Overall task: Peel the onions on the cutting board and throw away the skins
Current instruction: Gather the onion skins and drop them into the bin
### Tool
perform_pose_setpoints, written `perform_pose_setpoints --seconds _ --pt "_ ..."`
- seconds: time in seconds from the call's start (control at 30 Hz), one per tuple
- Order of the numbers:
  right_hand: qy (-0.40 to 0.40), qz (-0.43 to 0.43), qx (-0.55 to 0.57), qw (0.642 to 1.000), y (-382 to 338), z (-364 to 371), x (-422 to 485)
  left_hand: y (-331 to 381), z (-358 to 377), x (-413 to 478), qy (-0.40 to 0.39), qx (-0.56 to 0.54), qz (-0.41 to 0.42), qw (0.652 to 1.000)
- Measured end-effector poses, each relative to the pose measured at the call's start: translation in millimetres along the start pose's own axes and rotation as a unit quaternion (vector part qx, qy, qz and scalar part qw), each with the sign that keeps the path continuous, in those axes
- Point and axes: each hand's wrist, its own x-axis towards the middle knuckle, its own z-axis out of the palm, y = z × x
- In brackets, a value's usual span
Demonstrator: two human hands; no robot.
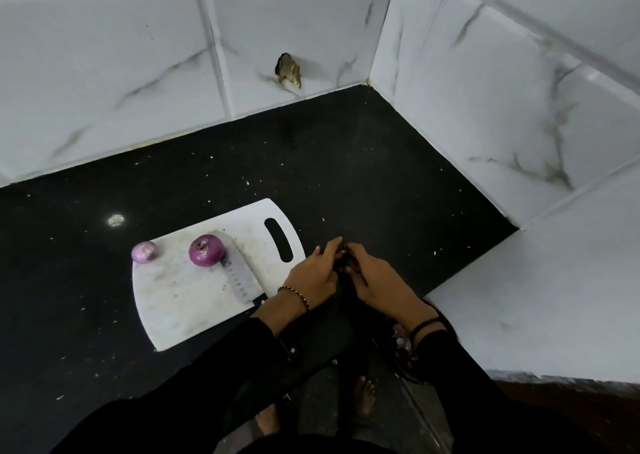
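A white cutting board lies on the black counter. Two purple onions stand on it: a small pale one at the far left corner and a larger dark one touching a knife blade. My left hand and my right hand meet just right of the board, fingertips pinched together on a small dark thing. It is mostly hidden, so I cannot tell what it is. Pinkish scraps show in a dark container under my right wrist.
The black counter ends in a corner of white marbled wall tiles. One tile has a broken hole. A white ledge rises to the right. My bare feet show on the floor below the counter edge.
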Motion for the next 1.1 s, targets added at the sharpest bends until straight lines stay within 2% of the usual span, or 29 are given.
perform_pose_setpoints --seconds 0.27,0.43,0.6,0.7,0.97,1.1 --pt "0.074 0.006 -0.082 0.994 -4.4 23.5 -16.6 0.5 6.9 -13.1 0.007 -0.014 0.047 0.999" --pt "0.122 0.017 -0.080 0.989 -8.1 29.1 -19.6 -6.9 12.6 -16.3 0.056 -0.072 0.046 0.995" --pt "0.134 -0.001 -0.097 0.986 -9.7 28.9 -18.3 -9.9 9.8 -17.8 0.069 -0.159 0.051 0.984" --pt "0.132 -0.003 -0.122 0.984 -13.0 35.7 -13.4 -9.3 11.3 -18.5 0.069 -0.168 0.040 0.983" --pt "0.118 0.089 -0.174 0.974 -37.4 53.4 -12.3 3.4 20.7 -16.9 0.099 -0.150 0.005 0.984" --pt "0.121 0.090 -0.185 0.971 -35.9 46.3 -9.1 3.0 20.9 -18.3 0.112 -0.136 0.004 0.984"
